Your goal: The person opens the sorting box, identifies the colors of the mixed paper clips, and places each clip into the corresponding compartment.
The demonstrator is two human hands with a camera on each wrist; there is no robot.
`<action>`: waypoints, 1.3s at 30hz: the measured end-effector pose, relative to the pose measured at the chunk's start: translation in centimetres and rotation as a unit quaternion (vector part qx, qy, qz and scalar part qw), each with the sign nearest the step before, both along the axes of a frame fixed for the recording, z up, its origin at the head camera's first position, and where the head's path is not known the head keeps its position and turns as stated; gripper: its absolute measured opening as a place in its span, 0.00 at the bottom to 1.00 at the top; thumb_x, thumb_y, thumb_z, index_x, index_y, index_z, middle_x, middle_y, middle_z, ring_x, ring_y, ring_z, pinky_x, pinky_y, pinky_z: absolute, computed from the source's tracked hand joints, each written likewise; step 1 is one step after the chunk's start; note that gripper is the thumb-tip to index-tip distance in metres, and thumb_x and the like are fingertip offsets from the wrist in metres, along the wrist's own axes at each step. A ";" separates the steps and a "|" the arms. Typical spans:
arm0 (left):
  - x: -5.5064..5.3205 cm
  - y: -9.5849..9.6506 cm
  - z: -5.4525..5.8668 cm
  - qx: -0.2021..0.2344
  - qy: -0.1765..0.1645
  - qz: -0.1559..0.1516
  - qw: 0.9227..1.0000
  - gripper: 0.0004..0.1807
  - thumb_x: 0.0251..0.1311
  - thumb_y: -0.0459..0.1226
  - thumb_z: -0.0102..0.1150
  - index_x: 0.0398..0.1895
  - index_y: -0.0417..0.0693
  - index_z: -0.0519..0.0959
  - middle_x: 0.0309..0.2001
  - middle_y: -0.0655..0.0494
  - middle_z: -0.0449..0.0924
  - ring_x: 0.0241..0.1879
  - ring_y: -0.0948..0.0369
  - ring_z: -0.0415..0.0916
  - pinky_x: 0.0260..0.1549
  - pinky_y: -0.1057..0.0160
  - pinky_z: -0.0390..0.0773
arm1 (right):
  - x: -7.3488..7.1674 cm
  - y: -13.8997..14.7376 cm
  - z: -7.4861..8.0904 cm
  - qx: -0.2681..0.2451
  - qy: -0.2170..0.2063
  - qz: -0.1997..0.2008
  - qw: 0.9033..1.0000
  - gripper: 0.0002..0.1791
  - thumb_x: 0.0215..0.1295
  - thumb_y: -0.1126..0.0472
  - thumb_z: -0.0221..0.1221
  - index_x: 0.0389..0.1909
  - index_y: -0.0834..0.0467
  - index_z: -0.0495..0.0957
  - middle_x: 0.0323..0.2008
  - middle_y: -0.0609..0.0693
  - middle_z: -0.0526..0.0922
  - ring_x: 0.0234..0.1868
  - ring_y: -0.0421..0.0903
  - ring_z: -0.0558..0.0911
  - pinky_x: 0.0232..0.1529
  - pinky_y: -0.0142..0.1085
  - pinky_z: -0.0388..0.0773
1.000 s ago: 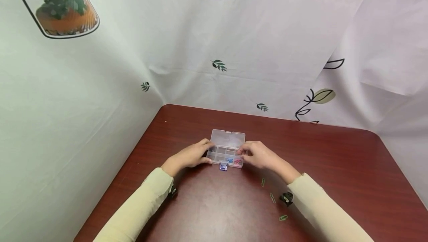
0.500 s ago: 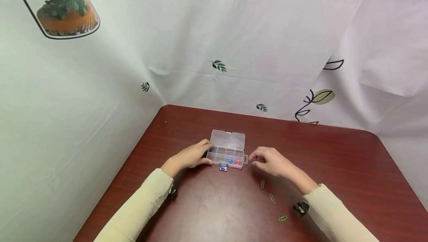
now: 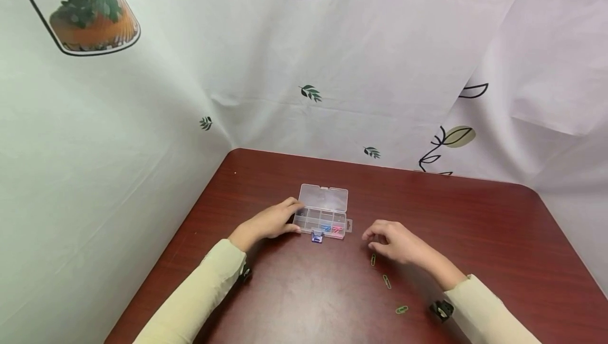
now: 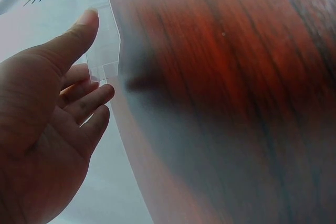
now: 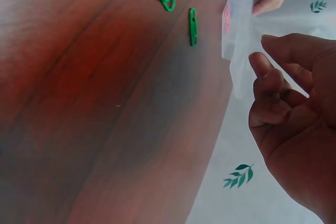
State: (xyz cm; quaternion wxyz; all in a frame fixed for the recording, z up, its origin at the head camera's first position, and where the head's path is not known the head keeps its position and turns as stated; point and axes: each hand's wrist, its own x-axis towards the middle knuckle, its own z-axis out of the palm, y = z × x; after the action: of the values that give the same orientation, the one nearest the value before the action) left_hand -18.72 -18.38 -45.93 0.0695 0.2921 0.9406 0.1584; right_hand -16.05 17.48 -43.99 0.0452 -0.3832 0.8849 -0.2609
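The clear plastic box (image 3: pixel 312 224) lies on the bench (image 3: pixel 304 291), its lid (image 3: pixel 323 198) laid back on the far side. In the row of compartments nearest to the person, the right-end one contains pink pieces (image 3: pixel 336 229), and the one beside it contains blue pieces (image 3: pixel 325 228); they are probably clips, but they are too small in this view for me to be certain. A blue latch (image 3: pixel 317 237) sticks out from the near edge.

The left hand (image 3: pixel 273 220) is partly open and holds the left end of the box, thumb at the near side and fingers at the far side. How firmly it presses, I cannot tell.

The right hand (image 3: pixel 396 241) hangs apart from the box, to its right, with fingers loosely bent and a gap between thumb and forefinger; it holds nothing. Near its thumb is the first green clip (image 3: pixel 373 260); the second green clip (image 3: pixel 387 282) and the third green clip (image 3: pixel 401 310) lie closer to the person.

In my judgement, the step in hand is collecting a green clip. The next move calls for a low, fine pinch, because the clips lie flat.
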 end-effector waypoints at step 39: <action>0.2 0.2 0.3 -0.003 -0.013 0.007 1.000 0.35 0.66 0.47 0.65 0.71 0.39 0.69 0.64 0.48 0.69 0.54 0.57 0.75 0.56 0.58 0.77 | 1.1 1.8 -2.9 0.010 0.005 0.047 0.999 0.11 0.63 0.70 0.67 0.37 0.49 0.84 0.38 0.39 0.76 0.39 0.36 0.76 0.41 0.34 0.78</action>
State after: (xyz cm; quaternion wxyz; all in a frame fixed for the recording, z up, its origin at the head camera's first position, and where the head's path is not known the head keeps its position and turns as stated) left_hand -18.56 -18.17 -45.66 0.0814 0.2837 0.9420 0.1597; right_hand -14.91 19.31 -46.89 0.0568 -0.4248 0.8690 -0.2473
